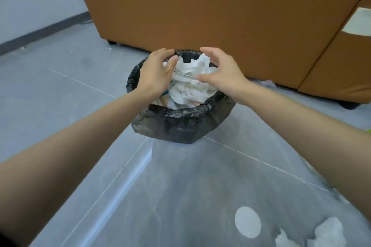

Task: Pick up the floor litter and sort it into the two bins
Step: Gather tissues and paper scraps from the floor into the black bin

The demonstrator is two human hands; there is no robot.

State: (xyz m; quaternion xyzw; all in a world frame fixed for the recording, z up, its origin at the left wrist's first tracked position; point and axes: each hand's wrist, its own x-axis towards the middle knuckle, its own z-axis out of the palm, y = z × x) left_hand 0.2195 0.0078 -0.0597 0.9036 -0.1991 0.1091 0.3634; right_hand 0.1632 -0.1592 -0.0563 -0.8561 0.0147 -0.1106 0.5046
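A round bin (180, 124) lined with a black bag stands on the grey floor in front of a brown sofa. It is heaped with crumpled white paper (190, 88). Both of my hands are over the bin's far half. My left hand (156, 72) curls around the left side of the top wad, thumb on the paper. My right hand (220, 70) cups the wad's right side, with its fingers arched over the top and its thumb against the paper. More crumpled white paper (329, 228) lies at the bottom right, seen through translucent plastic.
The brown sofa (220, 6) stands right behind the bin. A translucent plastic surface (180, 196) with a white round patch (248, 221) fills the foreground. Small scraps (109, 48) lie on the floor at the left, with some litter (268, 82) under the sofa's edge.
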